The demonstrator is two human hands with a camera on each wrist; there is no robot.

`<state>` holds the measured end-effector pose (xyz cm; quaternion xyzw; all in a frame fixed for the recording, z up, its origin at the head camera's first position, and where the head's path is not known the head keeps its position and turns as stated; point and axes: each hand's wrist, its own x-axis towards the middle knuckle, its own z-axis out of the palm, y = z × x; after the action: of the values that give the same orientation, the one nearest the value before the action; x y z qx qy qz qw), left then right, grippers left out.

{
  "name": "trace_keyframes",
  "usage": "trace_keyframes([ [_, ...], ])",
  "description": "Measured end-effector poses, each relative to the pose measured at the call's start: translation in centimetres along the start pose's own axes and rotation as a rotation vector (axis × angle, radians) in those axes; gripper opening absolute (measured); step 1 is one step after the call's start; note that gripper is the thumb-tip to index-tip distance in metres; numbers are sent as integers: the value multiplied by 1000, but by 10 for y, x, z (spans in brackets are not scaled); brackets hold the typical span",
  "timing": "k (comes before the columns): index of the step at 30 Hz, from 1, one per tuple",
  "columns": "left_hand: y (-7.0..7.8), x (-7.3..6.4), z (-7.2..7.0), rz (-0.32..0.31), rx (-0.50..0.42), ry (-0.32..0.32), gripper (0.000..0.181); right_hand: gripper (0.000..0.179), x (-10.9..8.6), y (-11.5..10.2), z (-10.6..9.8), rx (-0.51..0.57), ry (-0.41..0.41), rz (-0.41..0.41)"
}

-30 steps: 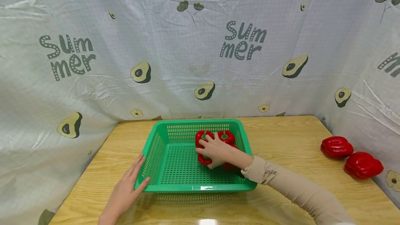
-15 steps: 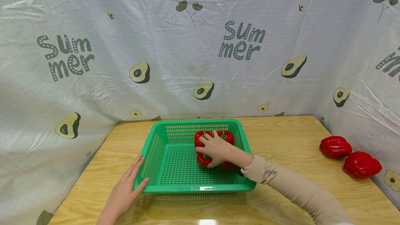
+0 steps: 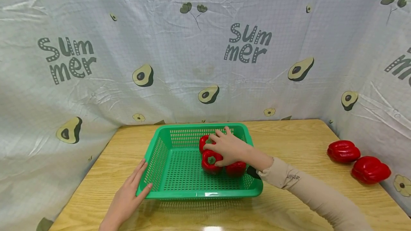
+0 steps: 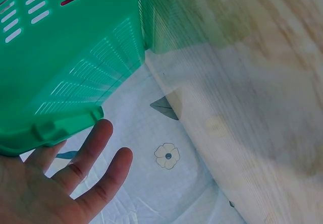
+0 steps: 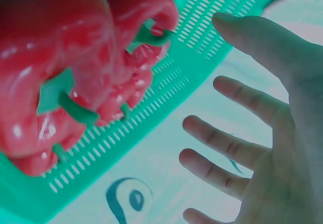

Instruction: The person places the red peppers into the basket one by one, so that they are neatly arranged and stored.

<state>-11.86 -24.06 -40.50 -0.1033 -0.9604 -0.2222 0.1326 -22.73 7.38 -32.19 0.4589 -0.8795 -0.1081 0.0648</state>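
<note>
A green plastic basket (image 3: 179, 194) sits on the table with several red bell peppers in its right half. At its left front corner, my left hand (image 3: 126, 193) rests against the rim with fingers extended. Over the peppers hovers my right hand (image 3: 232, 148), fingers spread and holding nothing. Beneath it are a front pepper (image 3: 209, 167) with an upright green stem, one to its right (image 3: 236, 169), and a partly covered rear pepper (image 3: 203, 142). In the right wrist view, a gap separates the fingers (image 5: 227, 146) from the clustered peppers (image 5: 55, 27).
Two more red bell peppers, one farther back (image 3: 343, 151) and one nearer (image 3: 370, 169), lie at the right side of the wooden table (image 3: 289, 142). A printed cloth (image 3: 173, 63) hangs behind and along both sides.
My right hand has lifted off the peppers and drawn slightly up and right, uncovering the front pepper's stem. The left hand stays at the basket's corner.
</note>
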Motion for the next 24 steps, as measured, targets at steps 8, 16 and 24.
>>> trace_keyframes([
  [8, -1, -1, 0, 5, 3, 9, 62, 49, -35, 9, -3, -6, 120, -14],
  [16, 0, 1, 1, 1, -2, -11, 63, 48, -83, 23, 15, 9, 246, 1],
  [24, -1, 2, 0, -5, 5, -22, 63, 45, -117, 49, 40, -43, 407, 23],
])
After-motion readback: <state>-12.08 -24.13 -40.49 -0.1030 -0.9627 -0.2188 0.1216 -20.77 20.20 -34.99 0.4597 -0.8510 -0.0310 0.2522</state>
